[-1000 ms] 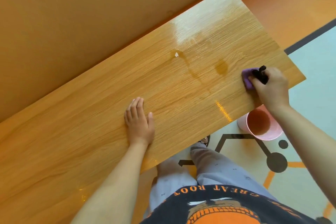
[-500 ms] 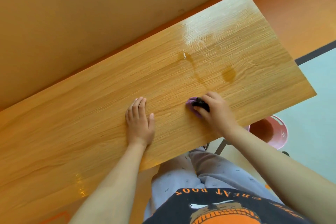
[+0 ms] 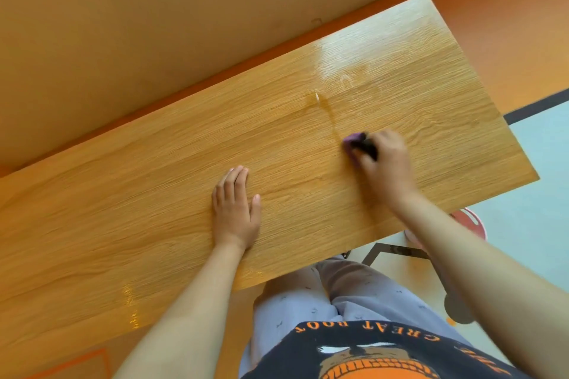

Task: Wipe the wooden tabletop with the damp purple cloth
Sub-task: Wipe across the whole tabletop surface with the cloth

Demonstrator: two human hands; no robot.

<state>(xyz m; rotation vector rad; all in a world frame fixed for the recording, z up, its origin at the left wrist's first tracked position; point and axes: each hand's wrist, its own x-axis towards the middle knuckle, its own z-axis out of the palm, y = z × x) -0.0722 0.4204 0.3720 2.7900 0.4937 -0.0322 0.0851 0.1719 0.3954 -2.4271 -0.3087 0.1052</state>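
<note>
Table (image 3: 123,194) of pale wood grain runs slantwise across the view, its far long edge along an orange-tan wall (image 3: 154,24). The left hand (image 3: 235,212) lies flat on it, palm down, fingers straight and together, thumb out, close to the near edge and about midway along. To its right, 1 thin wet streak (image 3: 328,114) trails from mid-table toward the cloth. The purple cloth (image 3: 350,142) sits on the table's right half, between the long edges. It is bunched under the right hand (image 3: 385,163), whose curled fingers grip it together with something black (image 3: 369,148) that I cannot identify. A glossy sheen (image 3: 345,68) covers the wood toward the far right corner. Below the near right corner, a pink basin (image 3: 471,221) stands on the floor (image 3: 538,194), partly hidden by the right arm (image 3: 462,255).
</note>
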